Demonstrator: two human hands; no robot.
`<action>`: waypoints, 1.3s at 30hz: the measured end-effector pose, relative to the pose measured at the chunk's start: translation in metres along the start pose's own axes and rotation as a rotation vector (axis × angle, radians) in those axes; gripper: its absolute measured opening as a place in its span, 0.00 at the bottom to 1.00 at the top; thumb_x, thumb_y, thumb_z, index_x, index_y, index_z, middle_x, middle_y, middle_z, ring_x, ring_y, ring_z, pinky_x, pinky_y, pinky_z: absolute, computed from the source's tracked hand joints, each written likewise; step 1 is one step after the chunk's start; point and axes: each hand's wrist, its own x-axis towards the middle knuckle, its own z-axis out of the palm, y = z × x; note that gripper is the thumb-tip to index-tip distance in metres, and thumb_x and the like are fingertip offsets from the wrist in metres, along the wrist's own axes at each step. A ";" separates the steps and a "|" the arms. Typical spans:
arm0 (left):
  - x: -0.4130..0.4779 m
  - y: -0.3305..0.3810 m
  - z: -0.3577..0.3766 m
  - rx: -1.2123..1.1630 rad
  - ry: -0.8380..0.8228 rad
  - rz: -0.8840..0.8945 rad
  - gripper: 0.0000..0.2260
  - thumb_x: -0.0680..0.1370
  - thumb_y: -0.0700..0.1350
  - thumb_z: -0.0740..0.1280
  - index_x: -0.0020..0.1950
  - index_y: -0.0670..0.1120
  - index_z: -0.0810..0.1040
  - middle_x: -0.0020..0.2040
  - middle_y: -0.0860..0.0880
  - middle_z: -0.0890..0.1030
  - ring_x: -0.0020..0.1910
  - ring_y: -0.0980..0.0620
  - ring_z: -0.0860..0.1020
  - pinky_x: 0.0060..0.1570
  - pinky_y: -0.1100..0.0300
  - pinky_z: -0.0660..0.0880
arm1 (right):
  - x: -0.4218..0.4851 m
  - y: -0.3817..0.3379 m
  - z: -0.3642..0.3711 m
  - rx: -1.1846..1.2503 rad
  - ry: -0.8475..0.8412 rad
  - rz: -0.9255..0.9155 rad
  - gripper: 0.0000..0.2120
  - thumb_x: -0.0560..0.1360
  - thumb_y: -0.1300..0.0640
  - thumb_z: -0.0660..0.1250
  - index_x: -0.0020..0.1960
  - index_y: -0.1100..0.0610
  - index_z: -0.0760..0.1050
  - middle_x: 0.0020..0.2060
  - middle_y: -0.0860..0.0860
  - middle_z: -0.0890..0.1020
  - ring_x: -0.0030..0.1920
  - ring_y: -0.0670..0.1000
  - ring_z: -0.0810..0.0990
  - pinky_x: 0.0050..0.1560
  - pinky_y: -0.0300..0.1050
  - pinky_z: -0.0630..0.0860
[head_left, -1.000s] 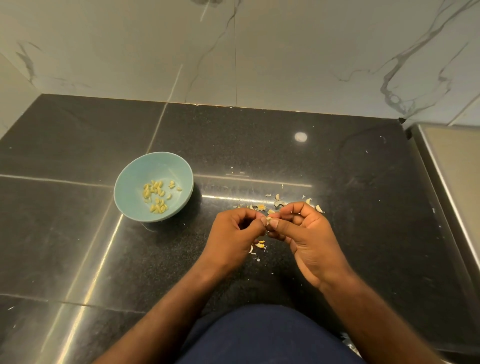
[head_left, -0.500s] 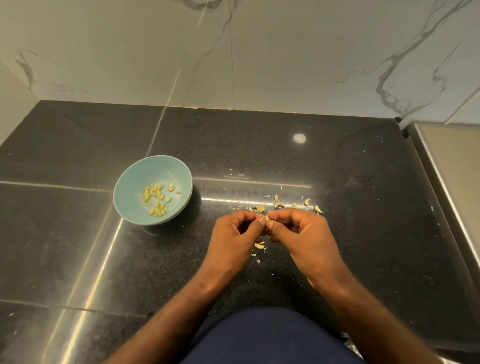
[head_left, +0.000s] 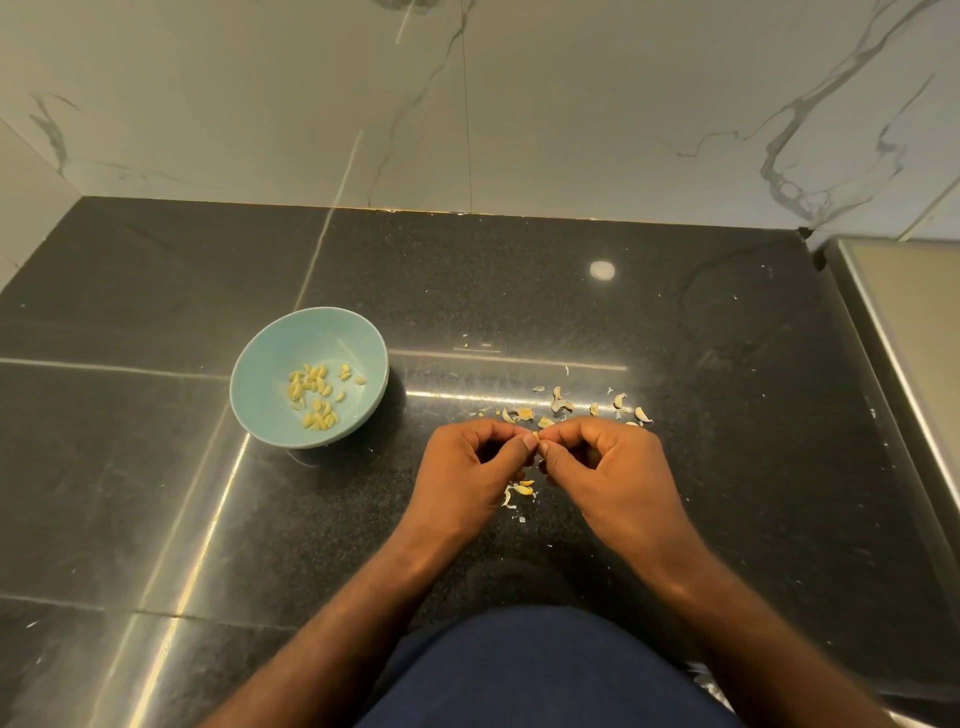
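Observation:
My left hand (head_left: 470, 475) and my right hand (head_left: 610, 470) meet fingertip to fingertip above the black counter (head_left: 727, 415). Together they pinch one small yellowish seed (head_left: 536, 435) between thumbs and forefingers; most of it is hidden by the fingers. To the left stands a light blue bowl (head_left: 270, 364) holding several pale peeled seeds (head_left: 316, 395). Bits of seed shell (head_left: 563, 405) lie scattered just beyond my hands, and a few more shell pieces (head_left: 519, 491) lie under them.
A marble-patterned wall (head_left: 519, 104) closes off the counter at the back. A steel surface (head_left: 914, 322) borders the counter on the right. Dark blue cloth (head_left: 540, 675) of my clothing fills the bottom middle.
Both hands have stayed together on the seed, their fingers shifting slightly as they work it. The view has tilted a little; the bowl and shells have not moved.

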 end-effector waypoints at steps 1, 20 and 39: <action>0.000 0.000 0.001 0.016 -0.001 0.011 0.04 0.79 0.41 0.70 0.49 0.44 0.85 0.42 0.49 0.86 0.43 0.53 0.84 0.44 0.62 0.80 | 0.000 0.000 0.001 -0.052 0.015 -0.038 0.07 0.77 0.60 0.71 0.45 0.50 0.84 0.36 0.45 0.85 0.38 0.45 0.83 0.41 0.42 0.82; 0.005 -0.004 -0.005 -0.051 -0.154 0.020 0.07 0.81 0.37 0.64 0.49 0.37 0.81 0.40 0.44 0.82 0.38 0.53 0.80 0.42 0.63 0.77 | 0.008 0.002 0.005 0.631 -0.154 0.429 0.12 0.78 0.66 0.63 0.37 0.59 0.77 0.29 0.52 0.77 0.29 0.48 0.75 0.27 0.39 0.71; 0.010 -0.031 -0.005 0.428 -0.079 -0.107 0.08 0.80 0.40 0.66 0.52 0.52 0.82 0.43 0.52 0.83 0.43 0.51 0.82 0.47 0.55 0.81 | 0.011 0.073 -0.019 -0.155 0.088 0.306 0.15 0.81 0.66 0.60 0.54 0.50 0.81 0.47 0.43 0.83 0.40 0.42 0.83 0.39 0.37 0.78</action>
